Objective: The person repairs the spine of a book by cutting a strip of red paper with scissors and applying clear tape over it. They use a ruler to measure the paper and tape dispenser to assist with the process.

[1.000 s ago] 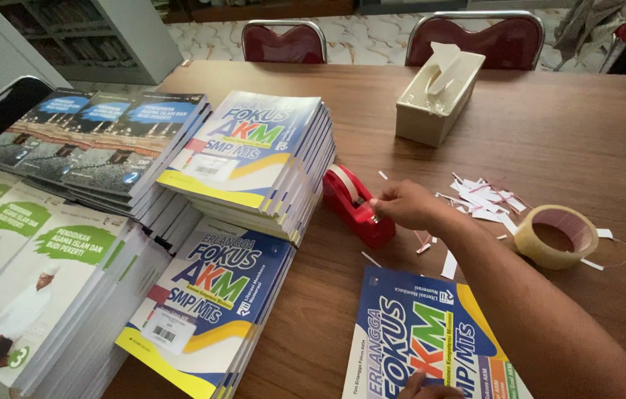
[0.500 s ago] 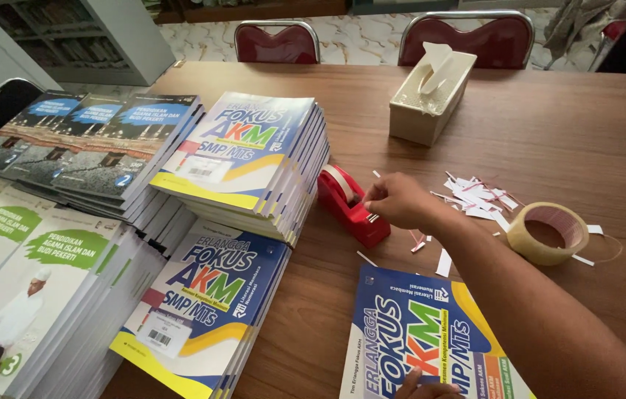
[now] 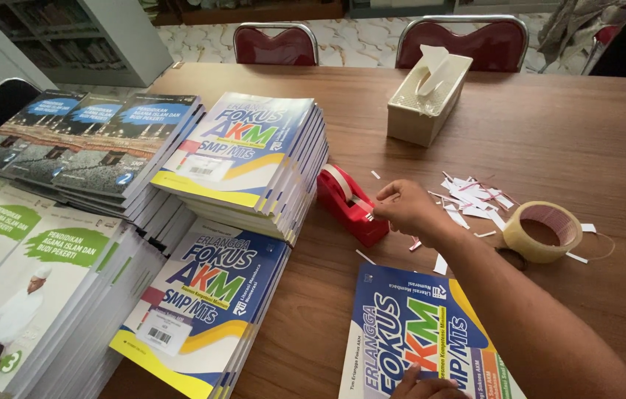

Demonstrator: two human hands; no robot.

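While the right hand [image 3: 405, 208] reaches across the polished wooden desk [image 3: 586, 133], its grip is pinched at the cutting end of a red plastic tape dispenser [image 3: 350, 203] — fingertips closed on what looks like the tape end, though the strip itself is too thin to make out. Only the fingertips of the left hand [image 3: 425, 384] show at the bottom edge, pressed flat on the glossy blue-and-yellow book [image 3: 420, 332] lying alone just below the dispenser. Just right of the wrist sits a round roll of clear packing tape [image 3: 545, 230], with white paper scraps [image 3: 471, 196] scattered near it. Stacks of glossy softcover books [image 3: 239, 151] stand left — a cream rectangular tissue box [image 3: 427, 100] farther back.
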